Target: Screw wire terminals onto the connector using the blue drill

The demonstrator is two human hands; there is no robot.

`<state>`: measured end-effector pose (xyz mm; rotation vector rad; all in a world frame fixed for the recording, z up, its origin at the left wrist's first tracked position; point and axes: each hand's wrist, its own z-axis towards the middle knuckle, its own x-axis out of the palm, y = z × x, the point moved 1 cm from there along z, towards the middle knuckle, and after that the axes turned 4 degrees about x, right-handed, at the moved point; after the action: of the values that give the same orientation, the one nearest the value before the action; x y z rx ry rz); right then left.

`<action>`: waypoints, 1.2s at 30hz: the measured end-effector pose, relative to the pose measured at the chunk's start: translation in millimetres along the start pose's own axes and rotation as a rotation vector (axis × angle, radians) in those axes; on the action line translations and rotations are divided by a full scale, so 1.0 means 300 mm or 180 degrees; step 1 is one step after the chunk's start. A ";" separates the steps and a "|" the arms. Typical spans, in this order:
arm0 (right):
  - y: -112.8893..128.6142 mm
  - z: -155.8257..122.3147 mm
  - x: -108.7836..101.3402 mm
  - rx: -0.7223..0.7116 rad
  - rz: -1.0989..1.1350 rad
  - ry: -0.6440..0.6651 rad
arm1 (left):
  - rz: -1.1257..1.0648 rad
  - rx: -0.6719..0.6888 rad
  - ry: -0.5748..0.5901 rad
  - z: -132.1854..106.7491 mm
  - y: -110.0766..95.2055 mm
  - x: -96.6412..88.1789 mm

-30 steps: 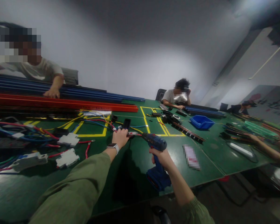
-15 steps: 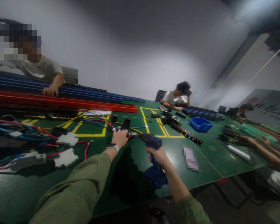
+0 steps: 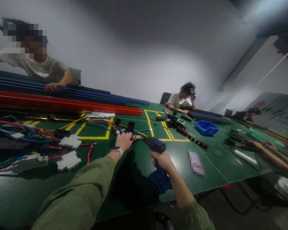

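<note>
My right hand (image 3: 161, 157) is closed around the handle of a blue cordless drill (image 3: 160, 145). The drill points left, its dark tip close to a small white part with a red mark (image 3: 136, 137). My left hand (image 3: 123, 142), wearing a watch (image 3: 116, 149), is closed on that white part; whether the tip touches it I cannot tell. Just behind my left fingers stands a black rectangular piece (image 3: 130, 126). Coloured wires run left from there. Farther left lie white circuit-breaker-like blocks (image 3: 70, 141) with red leads and a short red cable (image 3: 89, 154).
Orange-red rails (image 3: 105, 107) and blue rails (image 3: 96, 97) lie along the back left, where a person rests a hand (image 3: 54, 86). A blue bin (image 3: 206, 127), a guitar-neck-like strip (image 3: 192, 137) and a blurred pale packet (image 3: 196, 163) lie right. Another person's hands (image 3: 256, 146) work far right.
My hands, the drill and the white part stay almost in place. The person at the back left has shifted slightly right, arm and hand a little raised.
</note>
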<state>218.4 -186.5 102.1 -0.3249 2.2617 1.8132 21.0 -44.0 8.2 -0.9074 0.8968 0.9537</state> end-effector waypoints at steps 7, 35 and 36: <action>0.005 -0.003 0.001 -0.0002 0.0034 0.0006 | 0.0011 -0.0029 0.0058 0.001 0.000 -0.001; -0.004 0.003 -0.012 0.0026 0.0105 0.0023 | 0.0042 0.0024 0.0120 -0.002 -0.007 -0.011; -0.003 0.003 -0.013 0.0017 0.0110 0.0012 | 0.0040 0.0027 0.0126 -0.002 -0.008 -0.012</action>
<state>222.4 -185.8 102.2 -0.2904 2.2882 1.8243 22.1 -46.4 11.8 -0.9171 0.9405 0.9448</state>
